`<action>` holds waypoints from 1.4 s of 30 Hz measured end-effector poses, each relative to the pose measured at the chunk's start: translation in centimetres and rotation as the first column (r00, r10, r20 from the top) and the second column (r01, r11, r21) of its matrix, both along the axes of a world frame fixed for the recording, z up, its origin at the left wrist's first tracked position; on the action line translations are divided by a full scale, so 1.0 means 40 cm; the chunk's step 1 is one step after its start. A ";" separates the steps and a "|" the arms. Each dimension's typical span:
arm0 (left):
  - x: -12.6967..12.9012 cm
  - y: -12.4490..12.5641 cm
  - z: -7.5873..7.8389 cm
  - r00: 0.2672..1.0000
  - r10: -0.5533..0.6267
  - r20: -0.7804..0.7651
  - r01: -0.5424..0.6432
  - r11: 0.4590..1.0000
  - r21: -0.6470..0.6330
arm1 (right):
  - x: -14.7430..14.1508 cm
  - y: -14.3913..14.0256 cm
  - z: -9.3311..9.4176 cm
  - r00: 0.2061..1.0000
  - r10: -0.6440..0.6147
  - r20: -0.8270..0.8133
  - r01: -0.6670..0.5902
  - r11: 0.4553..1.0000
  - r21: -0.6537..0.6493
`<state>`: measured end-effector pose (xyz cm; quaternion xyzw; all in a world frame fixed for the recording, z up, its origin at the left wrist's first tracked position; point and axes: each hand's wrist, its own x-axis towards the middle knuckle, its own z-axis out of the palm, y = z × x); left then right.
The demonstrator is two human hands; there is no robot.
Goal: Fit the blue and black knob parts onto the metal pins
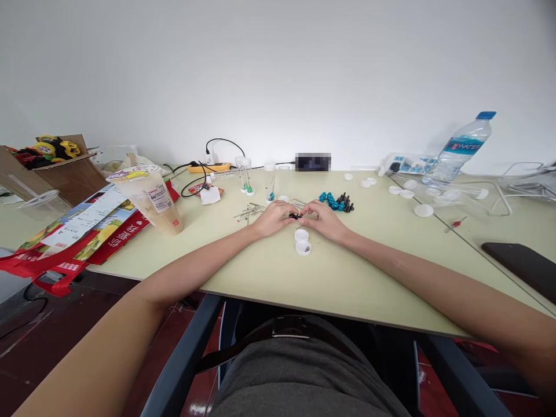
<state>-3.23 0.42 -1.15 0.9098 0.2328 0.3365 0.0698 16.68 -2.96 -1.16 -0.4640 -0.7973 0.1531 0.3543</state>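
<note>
My left hand (274, 219) and my right hand (322, 220) meet above the table, fingertips pinched together on a small black piece (294, 216). Its exact kind is too small to make out. Just below them sit two round white caps (301, 235), the nearer with something small and dark inside. A cluster of teal pieces (330, 201) and black pieces (347, 204) lies beyond my right hand. Thin metal pins (248, 213) are spread left of my left hand. Behind the hands stand clear tubes (270, 176); one tube (245, 174) contains green-tipped pins.
A drink cup (152, 200) and a red printed bag (125, 231) occupy the left. On the right are a water bottle (460, 147), loose white caps (423, 210), a power strip (403, 163) and a dark phone (521, 266). A blurred device (313, 163) stands against the wall.
</note>
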 end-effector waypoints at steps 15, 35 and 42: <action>0.001 -0.003 0.002 1.000 -0.009 0.015 0.009 1.000 -0.003 | 0.001 0.002 -0.002 1.000 0.002 0.002 -0.003 1.000 0.010; 0.001 0.000 -0.001 0.999 -0.022 0.029 0.021 1.000 0.013 | 0.001 0.002 -0.001 1.000 -0.004 0.011 0.004 1.000 0.005; 0.001 0.000 -0.001 0.999 -0.026 0.029 0.026 1.000 0.008 | -0.001 0.001 -0.001 1.000 0.009 0.016 -0.009 1.000 -0.002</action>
